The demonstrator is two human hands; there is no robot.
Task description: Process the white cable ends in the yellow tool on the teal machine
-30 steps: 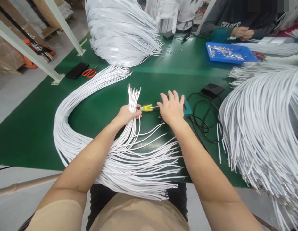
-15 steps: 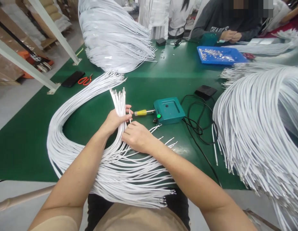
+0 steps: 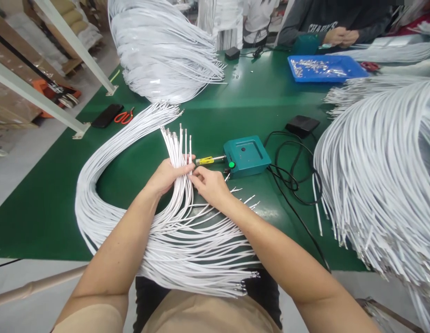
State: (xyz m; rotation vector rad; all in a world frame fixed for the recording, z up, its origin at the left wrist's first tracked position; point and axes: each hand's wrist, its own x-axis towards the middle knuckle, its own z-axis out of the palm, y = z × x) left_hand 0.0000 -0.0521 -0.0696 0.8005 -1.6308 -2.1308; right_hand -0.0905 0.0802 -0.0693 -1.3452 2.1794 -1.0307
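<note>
My left hand [image 3: 166, 175] is closed round a bunch of white cables [image 3: 173, 148], whose metal-tipped ends stick up above the thumb. Close against it, my right hand [image 3: 210, 184] pinches a single white cable [image 3: 190, 155] at the right side of the bunch. The held cables curve down into a large loop of white cables [image 3: 85, 185] lying on the green table, and many of its loose ends fan out to the right under my right forearm. Just beyond my hands, a yellow-handled tool [image 3: 206, 160] points out from a teal box [image 3: 248, 155] with a lit green button.
Big white cable bundles lie at the back [image 3: 162, 51] and on the right [image 3: 374, 175]. A blue tray [image 3: 326, 69] of small metal parts sits before a co-worker's hands [image 3: 341, 37]. Orange scissors [image 3: 124, 116], a black phone-like object [image 3: 107, 115] and black cords [image 3: 287, 185] are on the table.
My right hand has moved up and slightly right, next to the left thumb. Single cables now stand taller at the right of the bunch. The view has shifted slightly.
</note>
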